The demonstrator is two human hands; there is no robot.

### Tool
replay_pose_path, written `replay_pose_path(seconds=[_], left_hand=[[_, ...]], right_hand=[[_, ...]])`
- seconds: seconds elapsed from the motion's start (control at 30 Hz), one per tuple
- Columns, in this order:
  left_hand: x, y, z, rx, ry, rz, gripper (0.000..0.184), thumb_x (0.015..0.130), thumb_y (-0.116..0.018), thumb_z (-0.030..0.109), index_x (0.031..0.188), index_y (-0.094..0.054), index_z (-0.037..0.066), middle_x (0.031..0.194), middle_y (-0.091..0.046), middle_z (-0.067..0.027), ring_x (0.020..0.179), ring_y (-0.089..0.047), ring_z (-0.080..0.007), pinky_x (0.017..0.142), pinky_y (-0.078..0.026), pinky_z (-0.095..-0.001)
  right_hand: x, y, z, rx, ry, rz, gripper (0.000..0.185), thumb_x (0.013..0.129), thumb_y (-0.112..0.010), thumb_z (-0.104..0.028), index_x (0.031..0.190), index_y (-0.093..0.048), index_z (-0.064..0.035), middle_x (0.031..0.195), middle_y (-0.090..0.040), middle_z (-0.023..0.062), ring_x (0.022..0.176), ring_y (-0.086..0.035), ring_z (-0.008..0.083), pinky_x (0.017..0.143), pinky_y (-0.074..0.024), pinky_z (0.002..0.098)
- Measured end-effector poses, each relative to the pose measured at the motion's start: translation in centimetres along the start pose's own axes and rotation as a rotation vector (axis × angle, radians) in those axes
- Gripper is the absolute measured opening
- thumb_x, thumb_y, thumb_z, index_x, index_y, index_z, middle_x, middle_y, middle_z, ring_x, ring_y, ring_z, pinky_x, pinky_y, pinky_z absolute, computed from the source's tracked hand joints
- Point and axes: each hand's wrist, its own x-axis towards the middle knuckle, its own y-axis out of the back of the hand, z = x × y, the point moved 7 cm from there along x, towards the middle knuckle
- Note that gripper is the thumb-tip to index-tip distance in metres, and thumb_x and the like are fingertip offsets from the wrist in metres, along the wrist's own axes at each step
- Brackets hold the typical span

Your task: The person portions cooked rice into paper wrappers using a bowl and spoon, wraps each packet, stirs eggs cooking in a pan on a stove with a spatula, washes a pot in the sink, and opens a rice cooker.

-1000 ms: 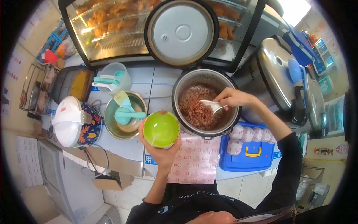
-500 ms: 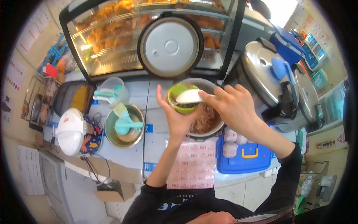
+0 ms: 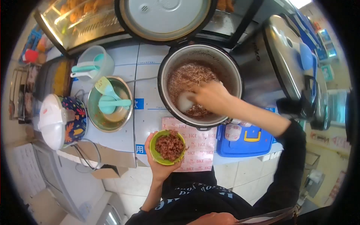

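My left hand [image 3: 160, 170] is wrapped round a green bowl [image 3: 153, 150] that holds reddish-brown rice [image 3: 170, 147], over the edge of a pink printed paper sheet [image 3: 200, 150]. Inside the open cooker pot [image 3: 228, 71], my right hand [image 3: 210, 98] grips a white spoon [image 3: 185, 101], its head down in the rice; motion blurs the fingers and the handle is mostly hidden. More rice [image 3: 189, 77] covers the bottom of the pot. The round lid [image 3: 167, 18] stands open behind it.
Left of the pot are a steel bowl [image 3: 125, 88] with turquoise scoops, a clear tub [image 3: 107, 62] with utensils and a patterned cooker [image 3: 77, 122]. A blue case [image 3: 240, 147] with wrapped items and a large steel cooker [image 3: 258, 56] are at right. A food display cabinet [image 3: 86, 18] stands behind.
The green bowl, empty at first, now has rice in it and has moved from over the pot toward my body. The spoon has gone from the bowl back down into the pot.
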Motion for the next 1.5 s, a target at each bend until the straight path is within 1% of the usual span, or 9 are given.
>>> replay_pose_path(seconds=[0.1, 0.27, 0.5, 0.6, 0.83, 1.0, 1.23, 1.4, 1.5], left_hand=[[0.1, 0.0, -1.0, -0.019, 0.054, 0.012, 0.107, 0.049, -0.083, 0.002, 0.135, -0.019, 0.004, 0.129, -0.037, -0.0137, 0.119, -0.042, -0.0246, 0.101, -0.037, -0.0372], [0.9, -0.9, -1.9, -0.025, 0.102, 0.024, 0.107, 0.05, -0.083, 0.002, 0.135, -0.018, 0.004, 0.129, -0.036, -0.014, 0.118, -0.043, -0.0248, 0.101, -0.037, -0.0368], [2.0, -0.3, -2.5, 0.0, 0.073, 0.016, 0.106, 0.051, -0.083, 0.003, 0.135, -0.018, 0.004, 0.132, -0.033, -0.014, 0.119, -0.042, -0.025, 0.101, -0.037, -0.0368], [1.9, -0.3, -3.1, 0.055, 0.064, 0.038, 0.107, 0.051, -0.083, 0.003, 0.135, -0.018, 0.004, 0.132, -0.033, -0.0141, 0.118, -0.043, -0.0251, 0.101, -0.037, -0.0367], [1.4, -0.6, -3.7, 0.066, 0.073, 0.028, 0.107, 0.051, -0.084, 0.005, 0.134, -0.017, 0.004, 0.132, -0.032, -0.0142, 0.119, -0.041, -0.0252, 0.101, -0.036, -0.0372], [0.8, -1.4, -4.4, 0.084, 0.026, 0.026, 0.108, 0.05, -0.085, 0.007, 0.134, -0.017, 0.004, 0.133, -0.029, -0.015, 0.121, -0.038, -0.0263, 0.103, -0.033, -0.0382], [0.6, -2.1, -4.4, 0.137, -0.041, 0.067, 0.11, 0.05, -0.086, 0.01, 0.135, -0.016, 0.005, 0.133, -0.027, -0.0162, 0.123, -0.035, -0.0278, 0.104, -0.029, -0.0386], [1.0, -1.7, -2.3, 0.309, -0.144, 0.1, 0.11, 0.051, -0.085, 0.009, 0.135, -0.015, 0.004, 0.132, -0.028, -0.016, 0.123, -0.035, -0.0281, 0.104, -0.029, -0.0385], [0.9, 0.8, -1.0, 0.019, -0.155, 0.308, 0.104, 0.052, -0.081, 0.005, 0.134, -0.018, 0.003, 0.13, -0.031, -0.0145, 0.119, -0.041, -0.0268, 0.103, -0.033, -0.0372]], right_hand=[[-1.6, 0.1, 0.1, -0.007, 0.081, -0.254, 0.042, 0.077, -0.053, -0.007, 0.116, -0.056, -0.0213, 0.092, -0.058, 0.009, 0.083, -0.063, 0.025, 0.061, -0.0522, 0.036], [2.0, 0.2, 4.6, -0.056, -0.172, 0.095, 0.039, 0.078, -0.051, -0.007, 0.112, -0.059, -0.0229, 0.094, -0.056, 0.0091, 0.081, -0.062, 0.0256, 0.064, -0.0523, 0.0371], [-3.5, 0.0, 2.9, 0.087, -0.052, -0.533, 0.048, 0.078, -0.049, -0.004, 0.12, -0.055, -0.0247, 0.095, -0.056, 0.0102, 0.076, -0.063, 0.0275, 0.065, -0.0513, 0.0388], [-0.3, 2.2, 6.4, 0.042, -0.278, -0.017, 0.037, 0.08, -0.053, -0.011, 0.117, -0.054, -0.0168, 0.089, -0.061, 0.0097, 0.079, -0.065, 0.0259, 0.062, -0.0524, 0.0368], [-5.0, -1.1, 1.8, 0.028, -0.086, -0.566, 0.036, 0.079, -0.053, -0.012, 0.112, -0.061, -0.0236, 0.091, -0.06, 0.0056, 0.072, -0.064, 0.021, 0.061, -0.0503, 0.0355], [-2.1, 0.4, 6.1, -0.255, -0.145, -0.293, 0.016, 0.076, -0.058, -0.014, 0.089, -0.066, -0.0157, 0.083, -0.064, 0.0029, 0.069, -0.063, 0.0209, 0.059, -0.0455, 0.0352], [-2.4, -3.0, 4.6, 0.011, -0.18, -0.484, 0.014, 0.073, -0.059, -0.021, 0.077, -0.07, -0.0119, 0.078, -0.067, 0.0109, 0.08, -0.065, 0.0246, 0.071, -0.0489, 0.0383], [-1.7, -2.6, 5.1, 0.46, -0.037, -0.362, 0.03, 0.071, -0.054, -0.017, 0.096, -0.069, -0.0197, 0.079, -0.065, 0.0153, 0.077, -0.061, 0.0343, 0.071, -0.0479, 0.0423], [-3.4, -1.3, 5.9, 0.658, -0.096, -0.351, 0.033, 0.072, -0.053, -0.016, 0.101, -0.068, -0.0135, 0.079, -0.067, 0.013, 0.072, -0.063, 0.028, 0.066, -0.0478, 0.0385]])
